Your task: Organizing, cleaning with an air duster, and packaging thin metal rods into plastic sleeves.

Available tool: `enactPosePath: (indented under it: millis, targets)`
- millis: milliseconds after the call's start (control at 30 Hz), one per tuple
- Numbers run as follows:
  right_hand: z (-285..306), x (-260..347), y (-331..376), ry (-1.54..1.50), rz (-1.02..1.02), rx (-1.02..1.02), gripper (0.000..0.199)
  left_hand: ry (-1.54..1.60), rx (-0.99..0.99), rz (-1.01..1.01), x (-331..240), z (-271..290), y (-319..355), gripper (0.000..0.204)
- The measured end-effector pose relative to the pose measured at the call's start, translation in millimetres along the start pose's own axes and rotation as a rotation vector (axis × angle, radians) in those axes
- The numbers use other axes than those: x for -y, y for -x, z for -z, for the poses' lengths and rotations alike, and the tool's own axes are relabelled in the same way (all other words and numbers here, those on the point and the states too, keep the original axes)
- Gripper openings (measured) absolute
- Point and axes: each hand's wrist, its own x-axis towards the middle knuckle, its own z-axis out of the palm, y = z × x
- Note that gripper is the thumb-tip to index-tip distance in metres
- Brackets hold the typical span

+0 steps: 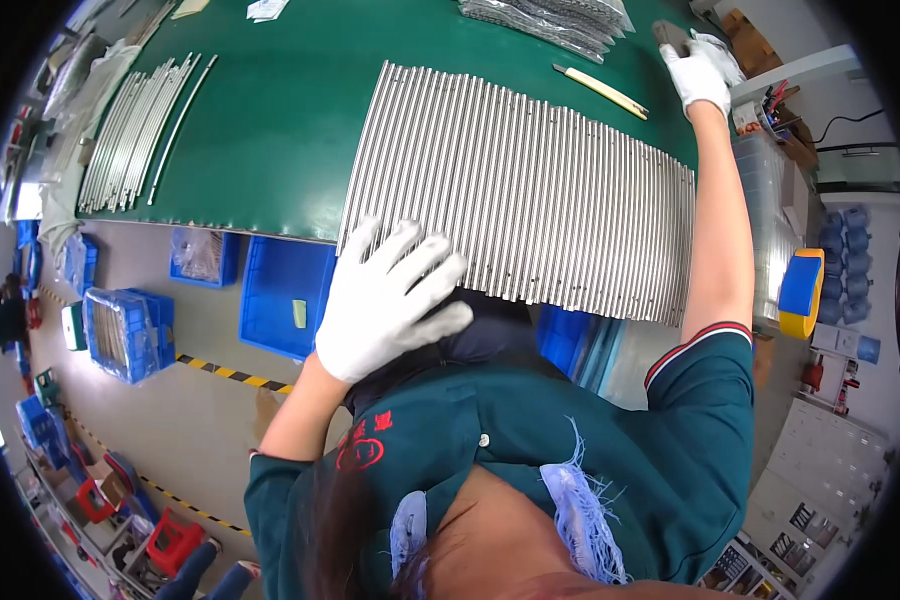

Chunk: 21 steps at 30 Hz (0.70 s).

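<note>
A wide row of silver metal rods (520,190) lies side by side across the front of the green table (260,130). At the row's near left corner is my left hand (385,305), white-gloved, its fingers spread over the rod ends and nothing held. My right hand (700,80), gloved too, stretches to the far right corner of the table. Its fingers are closed about a small grey-brown block (671,38), partly hidden by them. Crumpled white cloth (720,60) lies against that hand. Beyond the rods rests a pale yellow utility knife (602,91).
A looser group of thin rods (140,130) lies at the table's left. Bagged parts (550,25) are stacked at the far edge. Blue bins (280,300) stand below the front edge. A blue and yellow tape roll (802,293) is at the right.
</note>
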Motion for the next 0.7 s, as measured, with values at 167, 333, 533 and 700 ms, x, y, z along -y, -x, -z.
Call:
enactPosePath:
  millis: [167,333,533,700]
  targets:
    - [50.9,66.3,113.5,-0.63,0.301,-0.023,0.06,-0.108,0.068,0.031,6.7,-21.2,-2.5,0.061]
    - [71.8,100.8,221.9,-0.378,0.468,0.219,0.054,-0.11,-0.008,-0.022,10.7,-28.6,-3.4,0.059]
    - [52.6,86.7,244.5,-0.283,0.53,0.172,0.06,-0.069,-0.085,-0.088,10.1,-29.2,-0.5,0.044]
    - [51.1,86.3,244.6,-0.322,0.585,0.167,0.054,-0.024,-0.115,-0.113,10.8,-24.8,-0.8,0.046]
